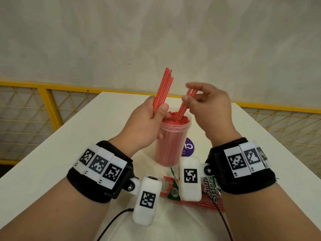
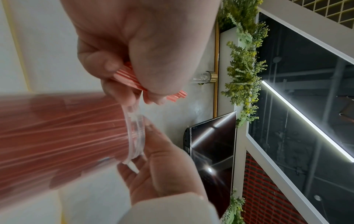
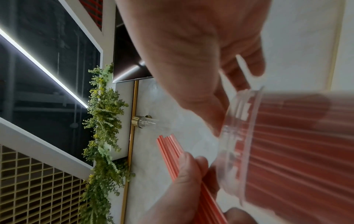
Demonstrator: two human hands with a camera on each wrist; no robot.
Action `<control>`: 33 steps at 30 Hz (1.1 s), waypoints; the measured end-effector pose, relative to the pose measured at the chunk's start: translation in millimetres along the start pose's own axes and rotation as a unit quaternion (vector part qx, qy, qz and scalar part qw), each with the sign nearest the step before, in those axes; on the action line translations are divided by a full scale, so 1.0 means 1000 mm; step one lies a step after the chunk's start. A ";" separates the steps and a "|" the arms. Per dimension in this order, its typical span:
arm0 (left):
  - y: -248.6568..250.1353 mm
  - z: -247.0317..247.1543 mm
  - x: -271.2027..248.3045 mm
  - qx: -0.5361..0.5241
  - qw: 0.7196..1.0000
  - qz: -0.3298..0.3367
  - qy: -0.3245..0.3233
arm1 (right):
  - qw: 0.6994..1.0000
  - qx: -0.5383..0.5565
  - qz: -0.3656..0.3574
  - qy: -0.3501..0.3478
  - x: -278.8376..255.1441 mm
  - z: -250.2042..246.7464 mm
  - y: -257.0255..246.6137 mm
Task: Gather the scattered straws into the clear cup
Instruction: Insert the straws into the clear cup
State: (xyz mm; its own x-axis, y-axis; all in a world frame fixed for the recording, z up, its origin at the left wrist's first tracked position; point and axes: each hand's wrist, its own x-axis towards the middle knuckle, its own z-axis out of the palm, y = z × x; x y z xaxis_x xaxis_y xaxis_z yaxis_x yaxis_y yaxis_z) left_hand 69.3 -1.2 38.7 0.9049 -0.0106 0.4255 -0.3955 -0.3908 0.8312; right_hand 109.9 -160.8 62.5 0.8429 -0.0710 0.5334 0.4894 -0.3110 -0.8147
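A clear cup (image 1: 171, 145) stands on the white table (image 1: 52, 162), packed tight with red straws. My left hand (image 1: 159, 116) is beside the cup's rim and grips an upright bundle of red straws (image 1: 163, 89). My right hand (image 1: 188, 96) is over the cup and pinches a few red straws (image 1: 184, 106) whose lower ends reach into its mouth. In the left wrist view the left hand (image 2: 134, 72) is curled round its straws (image 2: 128, 78) above the blurred cup (image 2: 67, 136). The right wrist view shows the cup (image 3: 287, 151) and the left hand's straws (image 3: 168, 151).
A straw packet (image 1: 173, 192) with a green and white label lies on the table near my wrists, partly hidden by them. A purple round sticker (image 1: 188, 147) sits behind the cup. A yellow mesh railing (image 1: 43, 105) runs past the table's far edges. Dark cables trail at the front.
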 end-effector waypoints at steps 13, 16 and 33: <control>0.002 -0.003 0.001 -0.074 0.995 -0.058 0.036 | 0.985 -0.071 0.088 -0.127 -0.006 0.006 0.010; 0.004 -0.004 0.001 -0.123 0.988 -0.094 0.018 | 0.993 -0.043 0.079 -0.080 -0.005 0.004 0.006; 0.015 -0.004 -0.006 -0.232 0.963 -0.117 -0.069 | 0.984 0.168 0.044 -0.037 -0.015 0.001 -0.034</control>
State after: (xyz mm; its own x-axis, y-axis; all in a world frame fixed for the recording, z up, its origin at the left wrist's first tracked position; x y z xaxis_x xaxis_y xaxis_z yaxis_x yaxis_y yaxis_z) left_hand 57.5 -2.9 50.0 0.9773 -0.1078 0.1825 -0.1774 0.0555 0.9826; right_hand 80.7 -148.0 82.2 0.8930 -0.0105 0.4500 0.4501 0.0257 -0.8926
